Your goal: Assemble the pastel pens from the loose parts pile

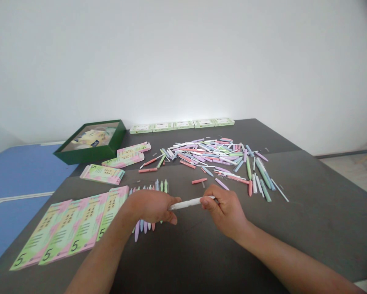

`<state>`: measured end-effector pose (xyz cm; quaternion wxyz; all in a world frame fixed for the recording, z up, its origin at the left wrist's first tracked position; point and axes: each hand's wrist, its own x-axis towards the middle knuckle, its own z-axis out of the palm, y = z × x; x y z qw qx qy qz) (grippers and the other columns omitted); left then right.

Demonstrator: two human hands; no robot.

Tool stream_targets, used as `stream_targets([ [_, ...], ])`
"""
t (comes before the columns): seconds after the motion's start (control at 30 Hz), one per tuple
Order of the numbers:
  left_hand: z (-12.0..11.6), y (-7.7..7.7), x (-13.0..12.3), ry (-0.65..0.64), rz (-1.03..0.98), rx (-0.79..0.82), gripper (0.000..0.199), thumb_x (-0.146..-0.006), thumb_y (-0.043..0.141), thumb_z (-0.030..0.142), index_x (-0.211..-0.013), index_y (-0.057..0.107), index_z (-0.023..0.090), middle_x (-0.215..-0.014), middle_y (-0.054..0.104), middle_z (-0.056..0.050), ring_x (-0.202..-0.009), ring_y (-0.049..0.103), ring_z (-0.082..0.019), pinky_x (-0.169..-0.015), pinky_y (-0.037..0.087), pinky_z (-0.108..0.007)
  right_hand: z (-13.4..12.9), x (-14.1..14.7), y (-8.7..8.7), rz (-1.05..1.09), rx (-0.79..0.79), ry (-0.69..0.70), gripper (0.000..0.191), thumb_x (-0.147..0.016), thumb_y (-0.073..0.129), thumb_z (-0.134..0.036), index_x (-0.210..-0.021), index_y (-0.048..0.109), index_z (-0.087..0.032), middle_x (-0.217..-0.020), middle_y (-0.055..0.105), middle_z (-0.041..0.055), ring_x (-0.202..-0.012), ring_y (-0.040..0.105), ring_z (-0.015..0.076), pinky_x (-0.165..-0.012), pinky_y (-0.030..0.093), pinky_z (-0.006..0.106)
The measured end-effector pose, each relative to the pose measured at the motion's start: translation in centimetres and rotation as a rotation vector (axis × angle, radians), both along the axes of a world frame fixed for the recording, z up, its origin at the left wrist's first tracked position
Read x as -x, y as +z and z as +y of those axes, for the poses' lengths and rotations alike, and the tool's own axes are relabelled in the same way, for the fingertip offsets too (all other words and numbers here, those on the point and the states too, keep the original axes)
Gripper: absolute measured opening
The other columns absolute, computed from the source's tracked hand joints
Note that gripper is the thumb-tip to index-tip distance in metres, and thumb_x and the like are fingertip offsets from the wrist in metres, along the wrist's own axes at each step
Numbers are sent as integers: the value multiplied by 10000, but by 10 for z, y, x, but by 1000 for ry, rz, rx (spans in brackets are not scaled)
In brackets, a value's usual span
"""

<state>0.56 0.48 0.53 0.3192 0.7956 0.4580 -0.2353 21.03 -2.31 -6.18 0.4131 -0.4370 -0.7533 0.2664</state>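
My left hand (149, 206) and my right hand (224, 212) both grip a white pen (189, 203) above the dark grey table (308, 204), the left at one end and the right at the other. Behind them lies a loose heap of pastel pen barrels, caps and white parts (214, 157). A row of pastel pens (145, 226) stands side by side just left of the white pen, partly hidden by my left hand. Pink-and-green printed cards marked 5 (67, 230) lie beside my left forearm.
A green open box (90, 143) holding printed packaging sits at the table's far left corner, near more stacked cards (102, 174). Several small green-and-white boxes (181, 126) line the far edge. A blue table (18, 179) adjoins on the left, with a white wall behind.
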Motion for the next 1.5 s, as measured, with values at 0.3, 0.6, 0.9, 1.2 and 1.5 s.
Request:
stream_targets([
  [0.3,2,-1,2,-8,-50,49,352,-758,532,373,-1077,549,225,-747,669,-5,-632,624,-189,-489,380,-225,3,-9,5,-5,-27,86,188,-844,503,-359,-749,526,-198,-573,509,-18,-511,444,113,-481,312,230],
  [0.6,4,-1,3,10,-67,107,257,-760,515,285,-997,571,204,-780,687,-20,-623,630,-179,-503,417,-220,2,-9,4,377,196,220,101,-841,523,-280,-913,521,-209,-753,590,17,-654,577,138,-598,454,261],
  [0.9,1,9,3,-14,-42,47,206,-780,500,258,-955,594,207,-730,685,7,-663,610,-172,-509,391,-221,7,-13,0,554,184,166,151,-844,518,-327,-919,516,-195,-664,594,12,-591,565,137,-531,451,259],
  [1.2,1,19,3,8,-44,46,184,-787,498,264,-937,589,207,-735,688,24,-684,614,-165,-518,379,-219,8,-12,-2,720,185,133,142,-849,506,-339,-919,508,-215,-672,615,10,-591,573,144,-575,461,285],
  [1.5,0,20,5,45,-50,64,156,-768,497,214,-891,590,194,-751,690,9,-673,612,-168,-527,400,-218,10,-15,3,781,191,133,168,-836,510,-372,-911,479,-225,-830,633,38,-649,610,161,-645,479,328],
])
